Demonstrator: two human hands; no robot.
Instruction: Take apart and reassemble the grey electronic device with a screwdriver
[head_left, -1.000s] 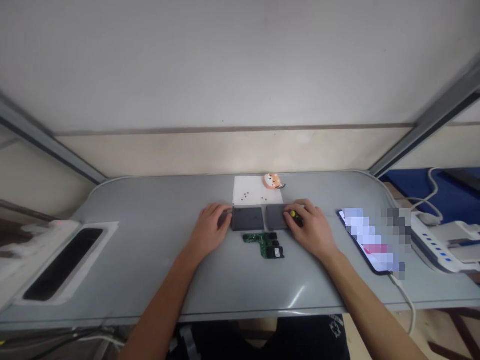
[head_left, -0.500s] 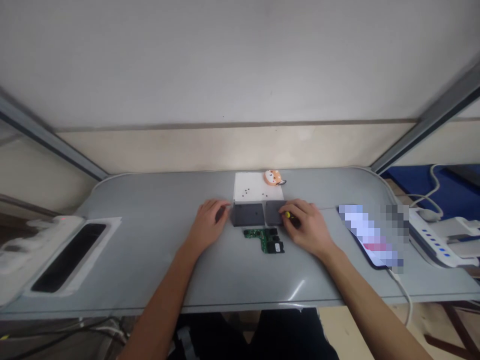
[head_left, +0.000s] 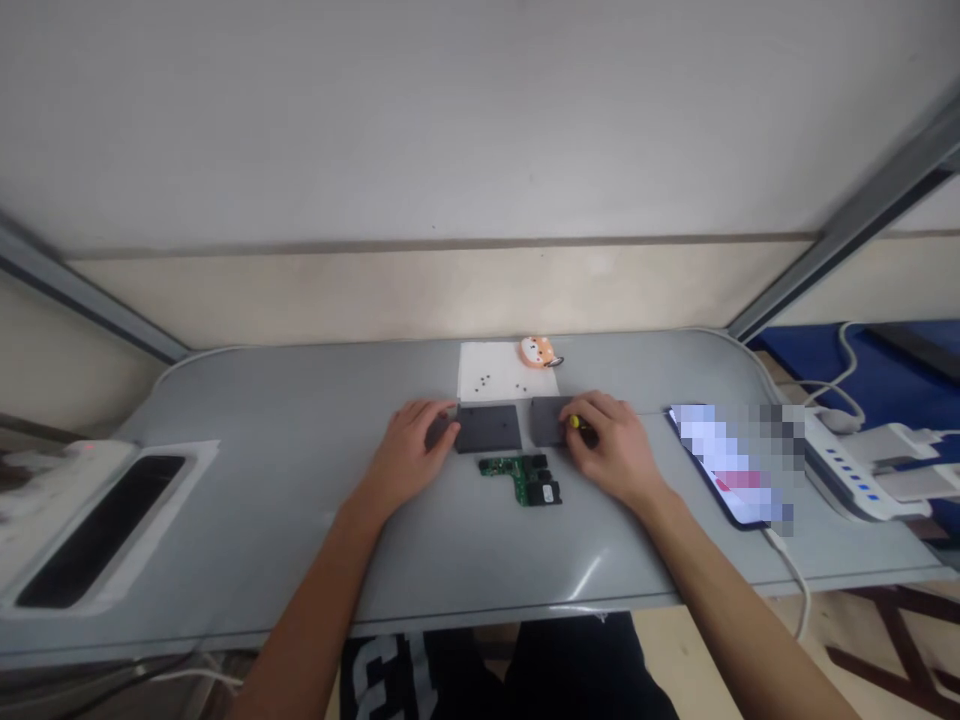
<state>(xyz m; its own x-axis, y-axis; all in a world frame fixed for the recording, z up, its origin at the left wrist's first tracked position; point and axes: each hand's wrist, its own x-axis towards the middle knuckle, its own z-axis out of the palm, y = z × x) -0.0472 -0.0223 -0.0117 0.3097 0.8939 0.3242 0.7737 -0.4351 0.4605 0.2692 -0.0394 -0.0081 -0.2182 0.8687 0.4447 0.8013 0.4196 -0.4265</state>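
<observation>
A flat dark panel (head_left: 489, 429) lies on the table, and my left hand (head_left: 411, 448) rests at its left edge, thumb and fingertips curled against it. To its right, across a narrow gap, is a second dark panel (head_left: 547, 422). My right hand (head_left: 611, 445) is closed at that panel's right side, around a small tool with a yellow end (head_left: 575, 422); most of the tool is hidden by the fingers. Just below the panels sits a green circuit board (head_left: 519, 480) with black parts. Several small dark screws (head_left: 484, 381) lie on white paper (head_left: 499, 356) behind the panels.
An orange-and-white animal-face case (head_left: 537, 352) stands on the paper's far corner. At right are a lit phone (head_left: 731, 465) and a white power strip (head_left: 847, 465) with cables. A dark phone-shaped object (head_left: 101, 530) lies at left. A wall backs the table.
The right panel has shifted right with my right hand, widening the gap between the panels. My left thumb has come against the left panel's edge. The view has shifted slightly.
</observation>
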